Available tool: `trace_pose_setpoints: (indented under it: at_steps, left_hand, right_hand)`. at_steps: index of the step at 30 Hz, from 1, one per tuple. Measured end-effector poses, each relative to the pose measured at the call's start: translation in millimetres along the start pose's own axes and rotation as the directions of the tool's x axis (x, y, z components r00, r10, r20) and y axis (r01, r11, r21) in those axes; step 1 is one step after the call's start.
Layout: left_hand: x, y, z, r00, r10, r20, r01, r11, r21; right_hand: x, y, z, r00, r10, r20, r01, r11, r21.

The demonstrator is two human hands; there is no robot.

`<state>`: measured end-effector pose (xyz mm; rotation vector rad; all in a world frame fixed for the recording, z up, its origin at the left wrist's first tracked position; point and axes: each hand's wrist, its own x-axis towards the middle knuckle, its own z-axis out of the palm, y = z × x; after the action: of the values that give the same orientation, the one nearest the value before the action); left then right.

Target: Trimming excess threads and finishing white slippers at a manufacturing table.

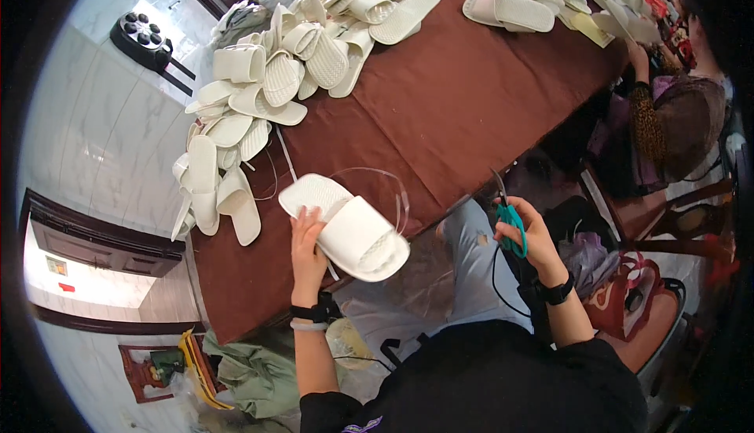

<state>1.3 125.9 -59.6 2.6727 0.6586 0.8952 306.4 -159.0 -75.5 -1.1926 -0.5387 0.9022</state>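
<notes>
Holding white slipper (356,227): left hand (307,246), clamped on edge; right hand (534,235), clamped on teal-handled scissors (510,214); beyond left hand: slipper pile (281,78) on brown bench (471,111).

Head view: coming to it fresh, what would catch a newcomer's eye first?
Probably the big heap of off-white slippers along the left and far side of the reddish-brown tablecloth. Next, the single white slipper near the picture's centre, held by its edge in the left hand. Then the teal-handled scissors in the right hand, blades pointing away from the person.
</notes>
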Motion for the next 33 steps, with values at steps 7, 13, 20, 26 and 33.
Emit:
trace_pose_setpoints:
  at_steps: [7,13,20,26,33]
  left_hand:
    - [2,-24,-34,0.972,-0.220,-0.079,0.234,0.931,0.281]
    - [-10,45,-59,0.913,-0.338,-0.226,0.375,0.916,0.142]
    - [-17,155,-12,0.986,-0.116,0.122,0.097,0.983,0.156]
    - [-37,134,13,0.987,-0.157,0.030,0.144,0.952,0.270]
    - [-48,130,12,0.993,-0.096,0.062,0.078,0.965,0.249]
  right_hand:
    - [-15,21,24,0.977,0.124,0.176,-0.115,0.991,-0.062]
    - [-20,27,51,0.924,0.267,0.275,-0.270,0.962,-0.027]
    - [-20,45,52,0.817,0.214,0.535,-0.298,0.952,0.073]
    - [-18,39,79,0.746,0.313,0.588,-0.308,0.945,-0.112]
    - [-7,40,99,0.724,0.403,0.560,-0.432,0.898,-0.087]
